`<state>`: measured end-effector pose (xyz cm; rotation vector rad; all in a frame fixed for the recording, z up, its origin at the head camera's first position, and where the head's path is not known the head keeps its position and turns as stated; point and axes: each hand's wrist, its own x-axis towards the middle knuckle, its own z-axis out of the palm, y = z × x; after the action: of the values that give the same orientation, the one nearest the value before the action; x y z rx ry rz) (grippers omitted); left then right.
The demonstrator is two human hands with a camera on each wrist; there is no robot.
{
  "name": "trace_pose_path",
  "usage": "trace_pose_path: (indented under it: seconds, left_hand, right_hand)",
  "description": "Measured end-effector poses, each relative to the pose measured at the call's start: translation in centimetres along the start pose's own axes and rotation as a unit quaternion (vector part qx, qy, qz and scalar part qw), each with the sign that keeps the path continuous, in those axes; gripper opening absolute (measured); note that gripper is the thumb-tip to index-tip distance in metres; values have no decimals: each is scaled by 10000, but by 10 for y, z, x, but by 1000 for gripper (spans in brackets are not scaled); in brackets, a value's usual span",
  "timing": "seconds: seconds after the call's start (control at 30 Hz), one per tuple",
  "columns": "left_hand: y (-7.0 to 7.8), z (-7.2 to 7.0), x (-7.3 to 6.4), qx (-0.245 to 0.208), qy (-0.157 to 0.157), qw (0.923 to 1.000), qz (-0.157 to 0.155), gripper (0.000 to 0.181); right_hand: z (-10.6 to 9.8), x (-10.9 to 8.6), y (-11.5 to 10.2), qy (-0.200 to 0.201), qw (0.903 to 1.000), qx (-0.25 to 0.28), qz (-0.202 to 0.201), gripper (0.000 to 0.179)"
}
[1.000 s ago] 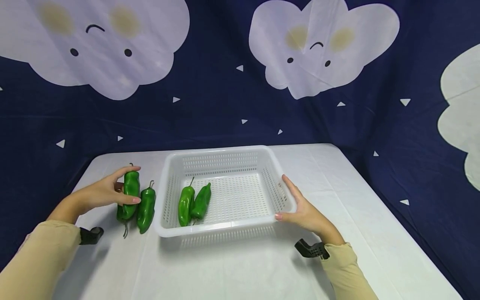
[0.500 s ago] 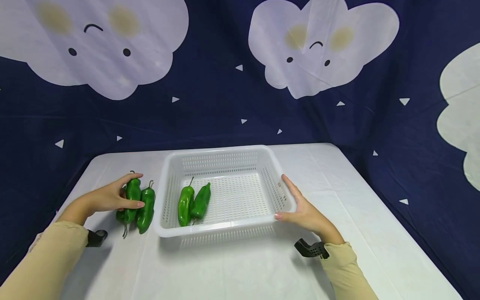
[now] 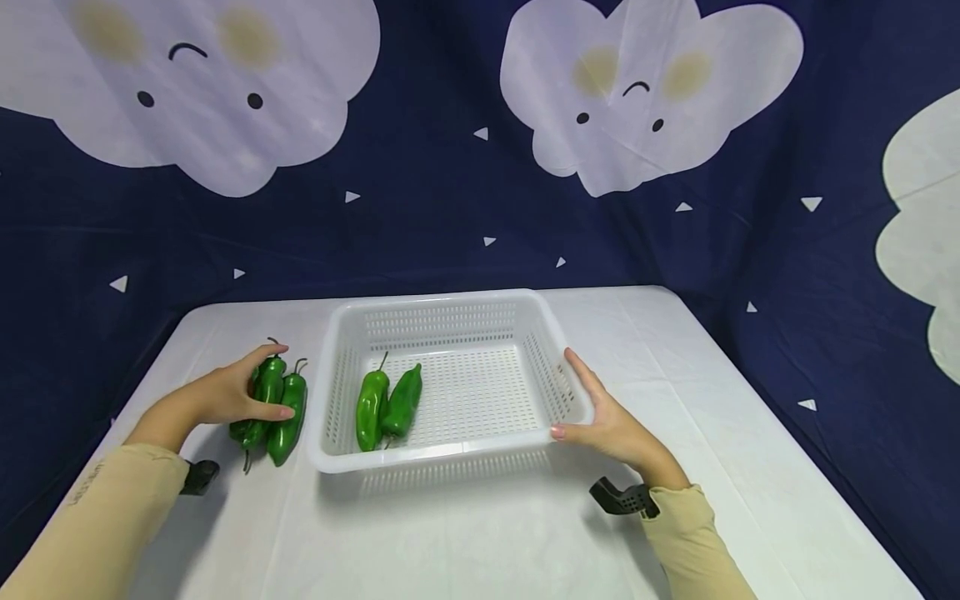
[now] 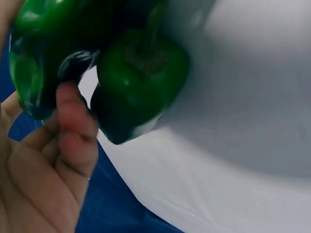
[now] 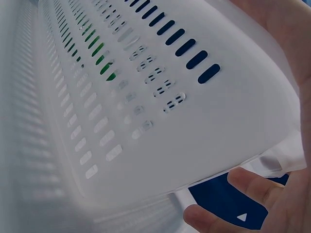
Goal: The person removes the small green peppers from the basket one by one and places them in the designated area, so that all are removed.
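On the left of the table, several green peppers (image 3: 268,385) lie bunched under my left hand (image 3: 213,393). Its forefinger reaches past their far stem end, and the thumb crosses onto the rightmost green pepper (image 3: 288,433). In the left wrist view, fingertips (image 4: 77,131) press one dark, glossy pepper (image 4: 53,43), with another pepper (image 4: 143,73) close beside it. A white perforated basket (image 3: 442,451) stands mid-table. My right hand (image 3: 615,429) holds its front right corner, thumb at the front rim and fingers along the right side. Two green peppers (image 3: 372,412) lie inside, at the left.
A white cloth covers the table (image 3: 480,533), whose far edge runs just behind the basket. Beyond hangs a dark blue curtain (image 3: 420,208) with clouds and triangles. Black bands (image 3: 622,497) sit on both wrists.
My left hand has shifted right and slightly nearer, and the pepper it held now rests closer against the rightmost one, which the thumb reaches. Right hand and basket stay put.
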<state>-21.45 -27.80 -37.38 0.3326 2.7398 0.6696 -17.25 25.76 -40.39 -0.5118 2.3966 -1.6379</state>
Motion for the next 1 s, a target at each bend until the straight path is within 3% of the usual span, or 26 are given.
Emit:
trace_pose_path:
  seconds: [0.23,0.47,0.67,1.0]
  left_hand:
    - [1,-4,-6,356,54,9992,-183,114]
    - [6,-14,-13,-100,-139,9998,-128,111]
    - [19,-23,-19,-844,37,9958,353,106]
    - [59,-29,-13,-1768,481,9754,1221,96]
  right_hand:
    - [0,0,1,3,10000,-13,15,115]
    - [1,-1,-1,-25,10000,-11,10,114]
    - [0,-1,-2,-17,10000,9,36,114]
    - [0,-2,-3,-23,9999,100,48,115]
